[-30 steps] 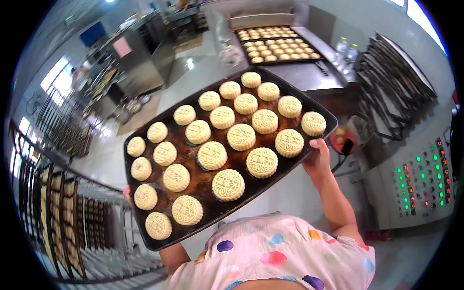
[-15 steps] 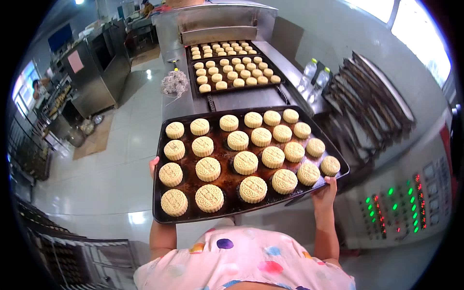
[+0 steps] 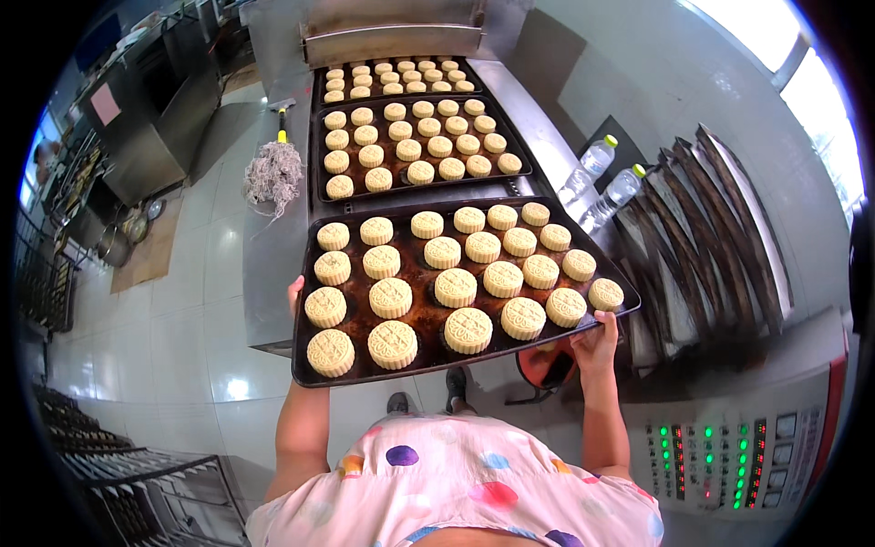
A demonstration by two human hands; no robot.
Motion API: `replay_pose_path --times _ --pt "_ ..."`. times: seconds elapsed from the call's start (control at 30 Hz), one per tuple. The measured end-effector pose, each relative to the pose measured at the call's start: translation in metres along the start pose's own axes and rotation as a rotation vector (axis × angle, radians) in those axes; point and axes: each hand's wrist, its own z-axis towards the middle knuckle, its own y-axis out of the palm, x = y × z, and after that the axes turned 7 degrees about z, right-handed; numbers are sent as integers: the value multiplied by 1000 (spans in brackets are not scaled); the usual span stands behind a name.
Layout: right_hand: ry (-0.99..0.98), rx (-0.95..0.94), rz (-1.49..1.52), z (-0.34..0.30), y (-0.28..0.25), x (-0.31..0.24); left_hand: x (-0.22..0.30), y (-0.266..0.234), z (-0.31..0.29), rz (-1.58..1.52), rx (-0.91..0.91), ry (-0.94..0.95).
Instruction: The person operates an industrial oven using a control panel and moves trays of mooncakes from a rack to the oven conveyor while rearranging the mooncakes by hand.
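Note:
A dark baking tray (image 3: pixel 423 305) with rows of pale, round, stamped mooncakes (image 3: pixel 456 288) is held up in front of me by its two short sides. My left hand (image 3: pixel 296 294) grips the left edge, mostly hidden behind the rim. At the near right corner, my right hand (image 3: pixel 597 341) is closed on the rim, its thumb on top. The tray's far edge comes over the near end of a metal conveyor bed. Just past it on the bed lies a second tray (image 3: pixel 359 182) of mooncakes, and a third tray (image 3: pixel 367 98) sits behind that one.
Beyond the trays stands a metal oven front (image 3: pixel 392 46). A mop head (image 3: pixel 273 173) rests on the ledge to the left. Two clear bottles (image 3: pixel 588 169) stand right, beside upright dark trays (image 3: pixel 729 237). A lit control panel (image 3: pixel 711 456) is lower right, a rack (image 3: pixel 164 465) lower left.
I have come closer to the conveyor with the tray. The gap between its far edge and the tray ahead has narrowed. Both hands keep their hold.

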Motion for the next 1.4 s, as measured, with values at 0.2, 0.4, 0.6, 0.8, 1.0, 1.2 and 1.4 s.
replay_pose_path --times 0.2,0.4,0.6,0.8,1.0,1.2,1.4 --pt "221 11 38 19 -11 -3 -4 14 -7 36 106 -61" --pt "408 69 109 19 -47 20 -15 -50 -61 127 407 -210" --pt "537 90 303 25 -55 46 -38 -97 -91 242 669 -105" --pt "447 11 276 18 -19 41 -43 -105 -76 183 684 -46" --pt "479 -57 232 19 -40 43 -55 -116 -77 165 678 -33" --pt "515 -3 172 28 -71 69 -66 -143 -82 197 734 -30" --pt "496 -8 142 26 -64 68 -67 -149 -80 259 699 15"
